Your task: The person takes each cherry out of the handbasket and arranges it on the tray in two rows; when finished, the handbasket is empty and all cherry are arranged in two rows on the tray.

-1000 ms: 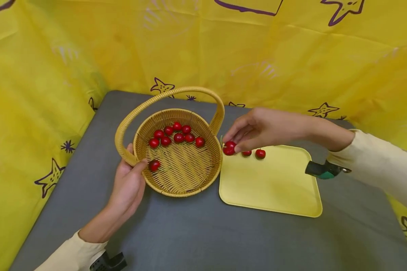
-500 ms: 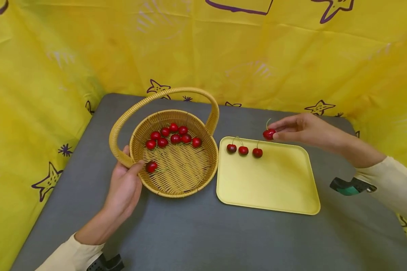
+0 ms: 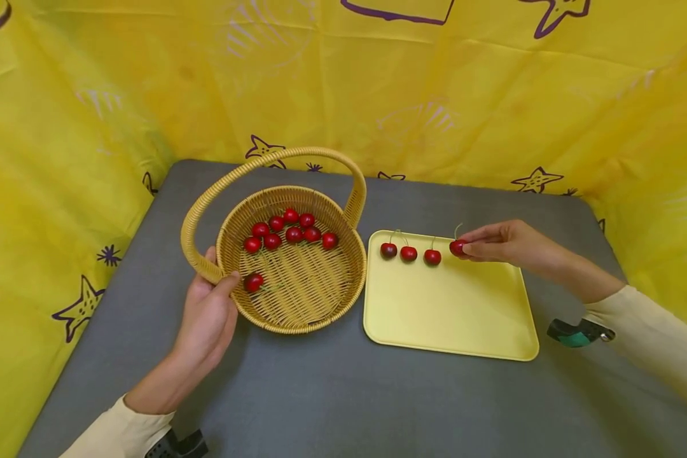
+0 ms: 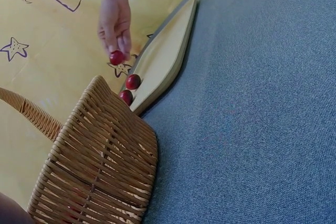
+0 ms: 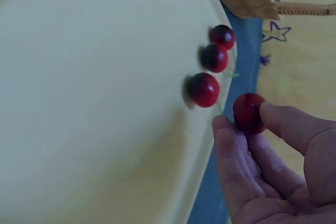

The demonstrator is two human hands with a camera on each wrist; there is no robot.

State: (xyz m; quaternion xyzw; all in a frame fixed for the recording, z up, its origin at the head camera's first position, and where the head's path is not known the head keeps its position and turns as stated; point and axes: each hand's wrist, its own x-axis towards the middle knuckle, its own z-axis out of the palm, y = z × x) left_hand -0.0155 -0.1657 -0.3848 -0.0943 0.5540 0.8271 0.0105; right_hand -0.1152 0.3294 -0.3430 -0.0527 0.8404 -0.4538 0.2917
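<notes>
My right hand (image 3: 506,243) pinches a red cherry (image 3: 458,247) between thumb and fingers, over the far edge of the yellow tray (image 3: 446,312). In the right wrist view the held cherry (image 5: 249,114) overlaps the tray's rim. Three cherries with green stems, among them a dark red cherry (image 3: 388,250), stand in a row along the tray's far side, left of the held one. My left hand (image 3: 208,312) grips the wicker basket (image 3: 298,329) at its left rim by the handle's foot, thumb on top. Inside the basket lie several cherries near the back and a single cherry (image 3: 254,282) near my thumb.
The basket's tall arched handle (image 3: 275,154) rises above it. Basket and tray stand side by side on a grey cloth-covered table (image 3: 343,394). A yellow patterned curtain (image 3: 343,83) hangs behind and at both sides.
My right hand has carried the cherry rightward from beside the basket, past the other cherries, then lowered it toward the tray's far edge. My left hand keeps its grip on the basket.
</notes>
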